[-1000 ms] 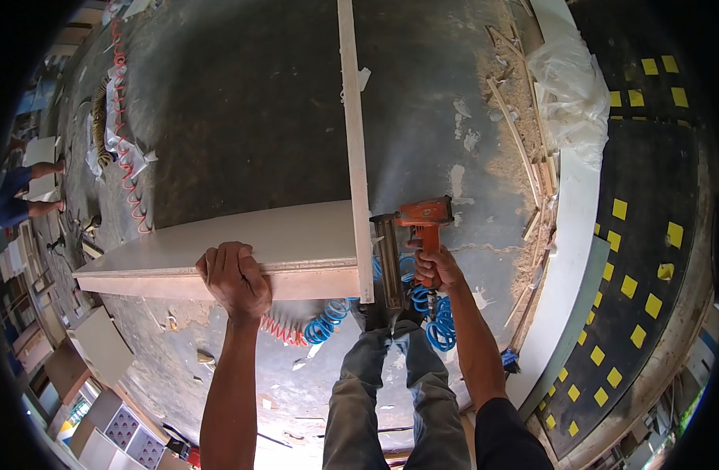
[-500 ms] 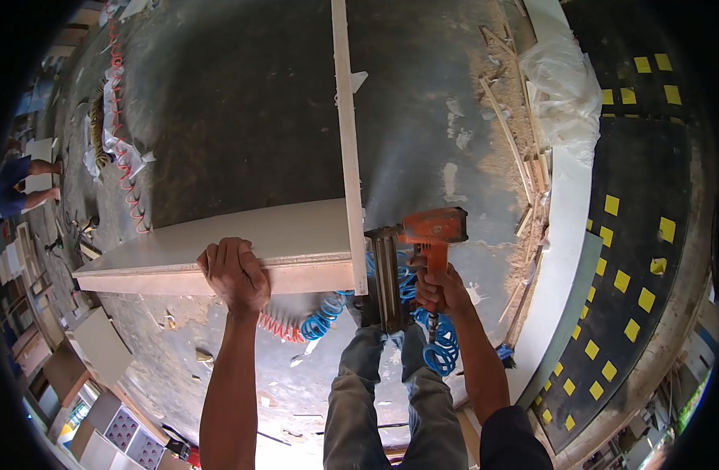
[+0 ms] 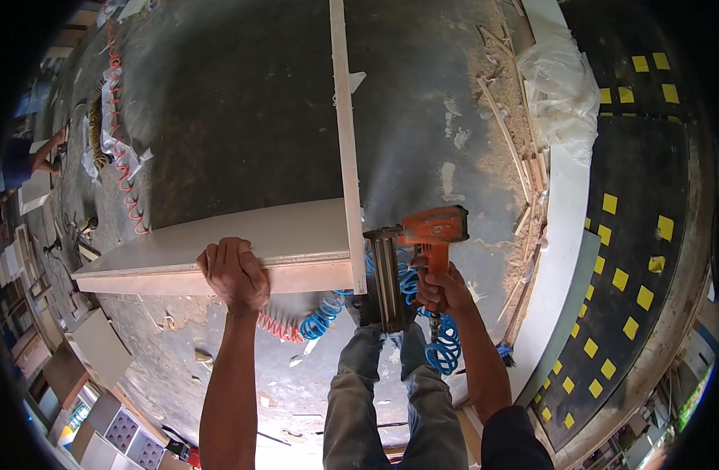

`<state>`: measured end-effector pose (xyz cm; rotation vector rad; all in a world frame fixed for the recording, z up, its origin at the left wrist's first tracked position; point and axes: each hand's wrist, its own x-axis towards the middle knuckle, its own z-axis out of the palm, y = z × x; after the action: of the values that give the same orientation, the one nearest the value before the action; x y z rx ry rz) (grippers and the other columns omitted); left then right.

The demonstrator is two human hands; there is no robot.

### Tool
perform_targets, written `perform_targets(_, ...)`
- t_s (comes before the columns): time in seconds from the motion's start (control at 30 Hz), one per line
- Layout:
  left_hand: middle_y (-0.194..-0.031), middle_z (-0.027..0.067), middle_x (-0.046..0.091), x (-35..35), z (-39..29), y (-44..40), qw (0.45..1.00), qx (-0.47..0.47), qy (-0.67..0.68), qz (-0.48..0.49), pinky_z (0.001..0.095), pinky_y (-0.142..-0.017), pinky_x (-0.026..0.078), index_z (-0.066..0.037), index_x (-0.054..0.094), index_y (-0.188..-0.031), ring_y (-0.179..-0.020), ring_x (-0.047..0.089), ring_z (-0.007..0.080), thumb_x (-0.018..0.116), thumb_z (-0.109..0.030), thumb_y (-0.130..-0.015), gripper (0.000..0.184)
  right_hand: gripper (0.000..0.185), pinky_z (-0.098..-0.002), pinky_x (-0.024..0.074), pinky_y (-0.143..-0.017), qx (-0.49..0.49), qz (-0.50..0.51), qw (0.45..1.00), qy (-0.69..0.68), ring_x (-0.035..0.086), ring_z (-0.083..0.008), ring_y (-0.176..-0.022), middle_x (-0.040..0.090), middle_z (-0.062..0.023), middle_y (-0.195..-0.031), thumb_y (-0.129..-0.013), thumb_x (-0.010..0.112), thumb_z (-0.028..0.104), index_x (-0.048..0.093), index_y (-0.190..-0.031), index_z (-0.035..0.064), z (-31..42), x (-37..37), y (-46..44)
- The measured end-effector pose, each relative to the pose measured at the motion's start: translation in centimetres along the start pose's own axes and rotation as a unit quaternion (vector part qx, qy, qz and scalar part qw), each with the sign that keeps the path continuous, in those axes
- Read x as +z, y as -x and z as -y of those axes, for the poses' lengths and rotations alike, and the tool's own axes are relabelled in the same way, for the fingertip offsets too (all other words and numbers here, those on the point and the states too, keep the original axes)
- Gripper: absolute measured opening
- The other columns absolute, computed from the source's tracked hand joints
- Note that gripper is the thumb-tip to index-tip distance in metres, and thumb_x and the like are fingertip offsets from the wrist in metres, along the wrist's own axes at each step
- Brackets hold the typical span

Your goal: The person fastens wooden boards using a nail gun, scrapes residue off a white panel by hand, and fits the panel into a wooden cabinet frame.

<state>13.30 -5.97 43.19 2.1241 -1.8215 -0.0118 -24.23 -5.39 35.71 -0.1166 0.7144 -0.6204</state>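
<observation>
My left hand (image 3: 236,274) is wrapped over the edge of a pale board (image 3: 257,231) whose near side is a light wooden strip (image 3: 156,283). A long narrow wooden piece (image 3: 346,133) stands across the board's right end and runs away from me. My right hand (image 3: 444,288) grips the handle of an orange nail gun (image 3: 436,225). Its dark metal magazine (image 3: 387,283) points down towards my legs, and its nose is close to the right side of the narrow piece. Whether the nose touches the wood I cannot tell.
A coiled blue hose (image 3: 444,345) hangs below the nail gun. Wood scraps (image 3: 504,129) and sawdust lie along the right, beside crumpled clear plastic (image 3: 563,86). A red coiled hose (image 3: 117,117) runs along the left floor. Another person (image 3: 21,163) is at the far left.
Over the last second, the nail gun and my right hand moved slightly right and nearer to me. My left hand kept its hold on the board. The person at far left shifted posture.
</observation>
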Motion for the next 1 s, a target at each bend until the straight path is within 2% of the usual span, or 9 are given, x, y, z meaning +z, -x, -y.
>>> perform_targets(0.7, -0.079, 0.006, 0.06, 0.2, 0.2, 0.1, 1.0, 0.005, 0.004, -0.005, 0.0398, -0.08, 0.035, -0.007, 0.059, -0.075, -0.075, 0.051, 0.0272, 0.046, -0.011, -0.084, 0.017, 0.038, -0.0262, 0.0374, -0.045, -0.008, 0.011, 1.0, -0.002, 0.042, -0.0069, -0.045, 0.043, 0.0013, -0.06, -0.091, 0.059, 0.009, 0.054, -0.126, -0.0038, 0.0, 0.3, 0.9)
perform_targets(0.8, -0.079, 0.0065, 0.059, 0.1, 0.1, 0.1, 1.0, 0.012, 0.003, -0.004, 0.0401, -0.081, 0.036, -0.007, 0.058, -0.075, -0.077, 0.052, 0.0278, 0.046, -0.011, -0.084, 0.015, 0.042, -0.0283, 0.0415, -0.047, -0.02, -0.036, 0.999, 0.003, 0.044, -0.0083, -0.046, 0.044, 0.0009, -0.061, -0.09, 0.061, 0.011, 0.052, -0.127, -0.0046, -0.3, 0.8, 3.7)
perform_targets(0.87, -0.08, 0.0066, 0.058, 0.2, 0.3, 0.2, 1.0, 0.017, -0.008, 0.001, 0.0402, -0.082, 0.036, -0.007, 0.058, -0.075, -0.078, 0.052, 0.0281, 0.047, -0.011, -0.084, 0.015, 0.045, -0.0303, 0.0432, -0.05, -0.044, -0.149, 0.988, -0.01, 0.045, -0.0099, -0.046, 0.046, -0.0004, -0.061, -0.09, 0.06, 0.011, 0.049, -0.131, -0.0039, -0.7, 0.9, 6.5)
perform_targets(0.93, -0.08, 0.0068, 0.058, 0.5, 0.6, 0.3, 0.999, 0.026, -0.019, -0.004, 0.0403, -0.082, 0.036, -0.008, 0.058, -0.076, -0.079, 0.052, 0.0284, 0.047, -0.012, -0.084, 0.014, 0.036, -0.0322, 0.0445, -0.052, -0.06, -0.25, 0.966, 0.019, 0.046, -0.0115, -0.046, 0.048, -0.0016, -0.061, -0.091, 0.06, 0.012, 0.052, -0.124, -0.0024, -1.7, -0.3, 9.9)
perform_targets(0.97, -0.08, 0.0068, 0.058, 0.8, 0.8, 0.5, 1.0, 0.006, -0.016, 0.0, 0.0404, -0.083, 0.036, -0.008, 0.058, -0.076, -0.081, 0.052, 0.0283, 0.047, -0.013, -0.084, 0.014, 0.025, -0.0331, 0.0446, -0.051, -0.068, -0.272, 0.958, 0.063, 0.047, -0.0126, -0.046, 0.049, -0.0022, -0.062, -0.09, 0.062, 0.012, 0.055, -0.111, 0.0003, -1.4, 0.3, 11.6)
perform_targets(1.0, -0.081, 0.0068, 0.057, 0.8, 0.9, 0.5, 1.0, -0.012, -0.016, 0.003, 0.0404, -0.083, 0.036, -0.008, 0.057, -0.076, -0.083, 0.052, 0.0282, 0.048, -0.014, -0.085, 0.015, 0.021, -0.033, 0.0451, -0.048, -0.06, -0.33, 0.936, 0.104, 0.05, -0.0138, -0.045, 0.051, -0.0038, -0.06, -0.089, 0.063, 0.014, 0.052, -0.102, 0.002, -2.3, -1.1, 13.4)
